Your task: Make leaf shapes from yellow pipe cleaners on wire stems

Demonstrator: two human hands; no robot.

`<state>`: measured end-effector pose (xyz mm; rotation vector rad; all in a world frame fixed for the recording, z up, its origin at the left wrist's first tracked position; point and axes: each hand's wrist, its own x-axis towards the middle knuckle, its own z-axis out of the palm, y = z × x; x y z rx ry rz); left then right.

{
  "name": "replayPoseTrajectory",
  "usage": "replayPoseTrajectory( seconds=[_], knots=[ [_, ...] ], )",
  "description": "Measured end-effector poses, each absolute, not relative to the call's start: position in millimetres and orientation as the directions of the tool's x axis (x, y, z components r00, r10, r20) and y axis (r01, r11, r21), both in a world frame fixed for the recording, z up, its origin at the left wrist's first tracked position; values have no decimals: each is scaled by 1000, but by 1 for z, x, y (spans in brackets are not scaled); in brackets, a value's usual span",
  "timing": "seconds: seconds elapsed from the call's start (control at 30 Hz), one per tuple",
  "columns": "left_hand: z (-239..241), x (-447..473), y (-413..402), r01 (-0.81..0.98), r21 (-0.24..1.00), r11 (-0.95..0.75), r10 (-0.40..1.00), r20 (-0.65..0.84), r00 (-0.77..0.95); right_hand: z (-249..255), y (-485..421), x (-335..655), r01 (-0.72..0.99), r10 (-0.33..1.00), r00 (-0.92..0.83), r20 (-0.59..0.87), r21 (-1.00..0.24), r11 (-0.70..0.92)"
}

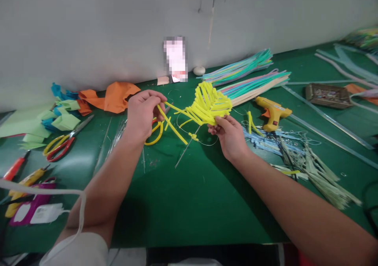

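My right hand [232,138] grips a yellow leaf-shaped piece [208,102] by its lower right edge, thumb on top. The piece looks made of fuzzy pipe cleaners laid in slanting rows. My left hand [143,116] pinches a yellow pipe cleaner [174,130] just left of it; one strand stretches toward the leaf's tip and another hangs down to the right. Below the leaf are a thin wire [183,152] and a small yellow knotted bit [193,136]. Scissors with yellow and red handles [155,140] lie partly hidden behind my left hand.
Bundles of coloured pipe cleaners [254,84] lie at the back, near a leaning phone [175,59]. A yellow glue gun [273,114], tassels [319,175] and a small box [327,95] are on the right. Scissors [60,146], orange paper [118,96] and tools [28,181] occupy the left.
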<state>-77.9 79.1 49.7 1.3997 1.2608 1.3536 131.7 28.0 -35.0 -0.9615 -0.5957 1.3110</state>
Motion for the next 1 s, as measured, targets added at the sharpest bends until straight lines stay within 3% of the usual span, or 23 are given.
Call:
replayPoseTrajectory(
  seconds=[0.13,0.27,0.33,0.4,0.53,0.67,0.87,0.93,1.0],
  knots=[
    [52,-75,70,255,929,-268,952,296,-77,-35,29,131,-548,966,219,-136,-837,6],
    [60,-68,48,474,771,-426,859,508,-54,-35,28,130,-534,969,203,-142,-845,-12],
    [61,-64,40,524,717,-460,842,539,0,-35,28,130,-535,971,195,-139,-845,-13],
    [58,-60,39,471,771,-428,879,476,20,-36,28,130,-543,971,199,-136,-840,-6],
    [46,-59,56,147,974,-173,985,173,14,-37,29,130,-556,966,220,-134,-831,12],
    [35,-63,74,-62,997,56,998,-53,38,-36,29,130,-581,970,171,-172,-813,-42],
    [31,-61,72,46,997,65,994,-69,80,-36,29,132,-609,972,121,-203,-788,-88],
    [31,-60,69,194,981,-17,996,1,84,-37,29,132,-615,973,110,-204,-783,-95],
    [31,-61,66,420,883,-210,977,175,121,-37,29,131,-612,973,105,-205,-785,-99]
  ],
)
